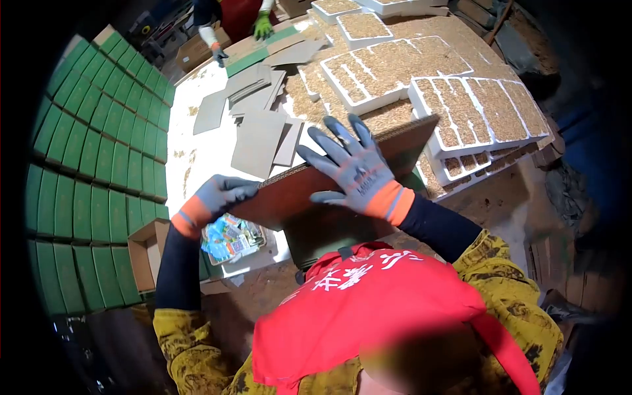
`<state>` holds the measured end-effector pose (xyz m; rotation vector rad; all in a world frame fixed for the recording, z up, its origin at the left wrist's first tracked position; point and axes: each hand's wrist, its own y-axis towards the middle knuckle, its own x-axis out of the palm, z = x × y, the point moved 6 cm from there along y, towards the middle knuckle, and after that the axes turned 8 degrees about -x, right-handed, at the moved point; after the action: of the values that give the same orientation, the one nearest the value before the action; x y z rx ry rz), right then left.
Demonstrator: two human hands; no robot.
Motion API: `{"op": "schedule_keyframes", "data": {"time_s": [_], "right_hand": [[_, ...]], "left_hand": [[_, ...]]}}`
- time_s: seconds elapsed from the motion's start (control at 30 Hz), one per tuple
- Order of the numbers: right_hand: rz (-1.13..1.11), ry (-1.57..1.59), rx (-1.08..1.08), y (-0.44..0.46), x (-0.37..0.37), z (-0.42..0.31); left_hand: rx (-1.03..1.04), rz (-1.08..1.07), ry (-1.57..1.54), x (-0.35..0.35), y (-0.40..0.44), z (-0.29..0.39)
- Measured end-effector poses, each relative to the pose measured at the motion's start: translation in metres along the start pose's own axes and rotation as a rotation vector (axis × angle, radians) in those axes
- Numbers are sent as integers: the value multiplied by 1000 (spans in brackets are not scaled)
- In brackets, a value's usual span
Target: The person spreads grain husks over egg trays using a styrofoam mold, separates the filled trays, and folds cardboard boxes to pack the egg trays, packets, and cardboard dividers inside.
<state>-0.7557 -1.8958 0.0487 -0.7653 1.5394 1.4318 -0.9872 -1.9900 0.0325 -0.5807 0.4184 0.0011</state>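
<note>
A brown cardboard piece (289, 201) with a corrugated top edge stands tilted in front of my body. My left hand (220, 197), in a grey glove with an orange cuff, grips its left end with the fingers curled over the edge. My right hand (355, 168), gloved alike, lies spread over its top edge with the fingers apart. Below the cardboard shows a dark green surface (329, 240). Loose grey card sheets (260, 141) lie on the table just beyond the cardboard.
Green boxes (92, 164) are stacked at the left, beside an open brown carton (148, 253). A basket of colourful packets (234, 240) sits near the table's front edge. White trays of brown grain-like pieces (454, 108) fill the right. Another person's gloved hands (263, 25) are at the far side.
</note>
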Motion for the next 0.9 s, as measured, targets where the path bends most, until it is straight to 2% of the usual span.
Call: {"op": "schedule_keyframes", "data": {"time_s": [0.07, 0.13, 0.2, 0.27, 0.3, 0.33, 0.4, 0.43, 0.47, 0.5, 0.53, 0.6, 0.67, 0.73, 0.77, 0.8, 0.87, 0.9], "right_hand": [[3, 4, -29, -11, -4, -5], [-48, 55, -11, -22, -9, -20], [-35, 35, -41, -30, -14, -30], [21, 44, -5, -32, -16, -30], [90, 46, 21, -36, -17, -30], [130, 110, 46, -39, -23, -30], [196, 244, 83, -47, -45, -20], [209, 395, 129, -53, -53, -11], [210, 413, 127, -63, -63, -1], [174, 544, 155, -68, -69, 5], [142, 675, 179, -73, -76, 8], [-110, 818, 116, -75, -72, 2], [-268, 832, -53, -68, -58, -13], [-300, 953, -2, -53, -43, -14], [-379, 1092, 27, -46, -28, -8], [-392, 1189, 108, -43, -14, 2], [-339, 1321, 325, -35, 13, 15], [-423, 1215, 329, -36, 21, 12]], "left_hand": [[166, -60, 197, -9, 6, -4], [-51, -69, 280, -8, 1, -4], [100, 26, 281, -7, 1, -5], [131, 101, 216, -3, -9, 2], [136, 202, 258, 1, -17, 11], [265, 262, 231, 5, -24, 20], [299, 494, 343, -1, -48, 33], [259, 625, 295, -7, -61, 37], [265, 701, 357, -14, -69, 33], [152, 717, 355, -15, -73, 27], [108, 699, 304, -7, -75, 22], [165, 677, 319, 27, -58, 12], [297, 614, 439, 67, -33, 26], [490, 567, 622, 94, 11, 11], [97, 68, 537, 100, 41, -8], [297, -121, 129, 92, 40, 0], [-62, -294, -573, 74, 32, -17], [16, -149, -486, 62, 20, -14]]}}
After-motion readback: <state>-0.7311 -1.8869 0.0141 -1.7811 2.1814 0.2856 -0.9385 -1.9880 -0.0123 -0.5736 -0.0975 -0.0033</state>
